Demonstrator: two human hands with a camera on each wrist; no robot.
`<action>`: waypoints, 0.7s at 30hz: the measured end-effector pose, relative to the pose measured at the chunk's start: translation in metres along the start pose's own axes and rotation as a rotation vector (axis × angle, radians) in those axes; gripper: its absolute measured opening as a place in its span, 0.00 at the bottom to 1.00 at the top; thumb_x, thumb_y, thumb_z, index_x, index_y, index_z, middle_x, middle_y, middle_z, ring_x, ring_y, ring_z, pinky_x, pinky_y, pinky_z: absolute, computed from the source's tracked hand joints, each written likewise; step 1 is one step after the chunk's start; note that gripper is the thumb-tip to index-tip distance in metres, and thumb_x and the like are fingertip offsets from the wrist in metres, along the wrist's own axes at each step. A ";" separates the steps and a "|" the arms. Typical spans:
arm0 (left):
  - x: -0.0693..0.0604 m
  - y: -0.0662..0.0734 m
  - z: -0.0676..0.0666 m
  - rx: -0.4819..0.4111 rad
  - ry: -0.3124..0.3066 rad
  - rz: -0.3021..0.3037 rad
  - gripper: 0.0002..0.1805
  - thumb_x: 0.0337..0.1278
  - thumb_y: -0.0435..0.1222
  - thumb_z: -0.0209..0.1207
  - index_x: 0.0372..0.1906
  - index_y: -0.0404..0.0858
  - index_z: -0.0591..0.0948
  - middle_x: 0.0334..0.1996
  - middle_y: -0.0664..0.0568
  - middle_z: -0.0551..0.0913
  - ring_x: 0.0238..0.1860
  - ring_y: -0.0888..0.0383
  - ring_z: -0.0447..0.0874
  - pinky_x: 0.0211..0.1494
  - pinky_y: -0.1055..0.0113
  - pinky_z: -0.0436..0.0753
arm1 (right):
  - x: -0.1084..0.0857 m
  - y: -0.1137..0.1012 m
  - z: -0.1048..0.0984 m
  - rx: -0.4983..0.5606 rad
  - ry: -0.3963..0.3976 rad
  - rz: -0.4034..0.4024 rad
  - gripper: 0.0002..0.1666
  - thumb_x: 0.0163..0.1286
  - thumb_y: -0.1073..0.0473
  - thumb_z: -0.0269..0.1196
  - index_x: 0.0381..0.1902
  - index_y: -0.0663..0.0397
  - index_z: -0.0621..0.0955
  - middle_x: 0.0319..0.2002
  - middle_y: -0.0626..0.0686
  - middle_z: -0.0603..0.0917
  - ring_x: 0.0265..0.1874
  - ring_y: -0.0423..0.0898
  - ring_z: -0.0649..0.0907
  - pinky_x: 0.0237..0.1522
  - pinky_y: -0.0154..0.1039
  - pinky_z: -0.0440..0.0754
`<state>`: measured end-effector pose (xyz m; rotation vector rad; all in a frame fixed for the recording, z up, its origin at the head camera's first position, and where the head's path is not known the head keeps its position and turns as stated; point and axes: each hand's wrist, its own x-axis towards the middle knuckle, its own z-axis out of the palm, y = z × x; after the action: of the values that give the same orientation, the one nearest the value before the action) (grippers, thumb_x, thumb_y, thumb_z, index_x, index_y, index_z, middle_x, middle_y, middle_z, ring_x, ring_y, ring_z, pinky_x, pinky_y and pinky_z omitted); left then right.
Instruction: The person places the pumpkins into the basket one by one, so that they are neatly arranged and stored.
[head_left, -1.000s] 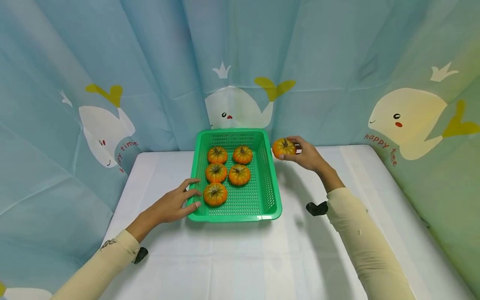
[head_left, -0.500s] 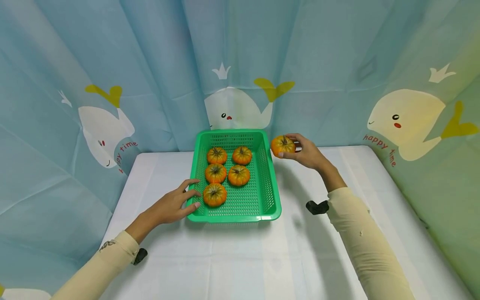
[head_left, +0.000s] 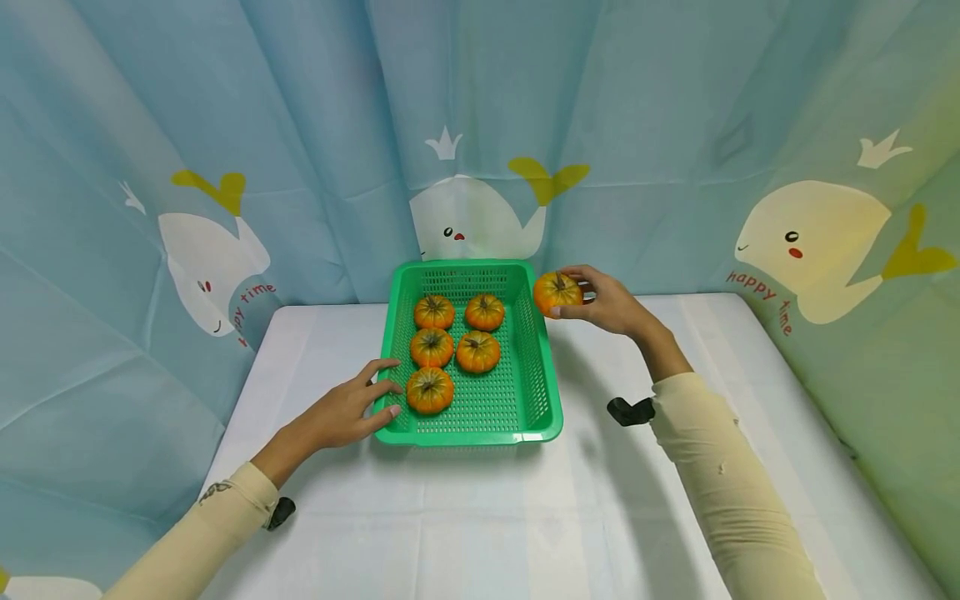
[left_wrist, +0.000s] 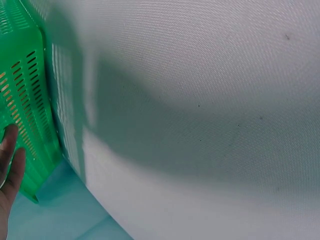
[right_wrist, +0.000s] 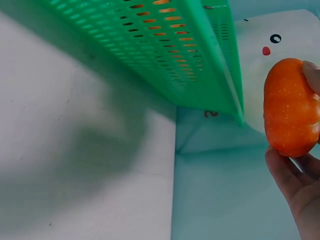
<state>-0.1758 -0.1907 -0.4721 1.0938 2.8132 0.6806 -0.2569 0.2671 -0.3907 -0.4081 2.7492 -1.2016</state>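
In the head view, my right hand (head_left: 606,302) grips a small orange pumpkin (head_left: 557,294) between thumb and fingers. It holds the pumpkin above the table, by the far right corner of a green plastic basket (head_left: 551,387). The right wrist view has the held pumpkin (right_wrist: 291,107) hanging beyond the basket wall, with fingers beneath it. My left hand (head_left: 351,407) lies at the basket's left rim, its fingers spread and reaching over the edge. Several more small pumpkins (head_left: 478,351) sit stem up inside the basket, mostly in its left and far parts.
The basket stands on a table with a white cloth (head_left: 480,517). A blue curtain (head_left: 645,208) with whale prints hangs close behind the table and along both sides. Dark pieces (head_left: 630,412) jut from below both wrists.
My right hand has carried the pumpkin slightly left and up, so it now overlaps the basket's right rim in the head view. The left hand has stayed in place.
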 end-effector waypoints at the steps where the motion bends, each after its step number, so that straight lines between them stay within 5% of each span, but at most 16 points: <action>1: 0.000 0.000 0.000 0.000 0.000 0.000 0.18 0.72 0.50 0.55 0.57 0.45 0.81 0.74 0.49 0.62 0.48 0.52 0.85 0.48 0.54 0.84 | 0.000 -0.002 0.000 0.003 -0.007 -0.007 0.45 0.64 0.48 0.72 0.73 0.53 0.66 0.66 0.62 0.73 0.64 0.62 0.74 0.59 0.58 0.77; 21: -0.001 -0.001 0.001 -0.003 0.003 -0.001 0.18 0.72 0.50 0.55 0.57 0.46 0.81 0.74 0.50 0.62 0.49 0.51 0.85 0.49 0.53 0.84 | 0.018 -0.034 0.011 -0.004 -0.106 -0.063 0.46 0.63 0.50 0.72 0.74 0.54 0.66 0.68 0.62 0.72 0.65 0.61 0.73 0.61 0.59 0.75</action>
<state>-0.1756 -0.1912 -0.4731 1.0911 2.8141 0.6867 -0.2647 0.2320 -0.3728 -0.5468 2.6679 -1.1528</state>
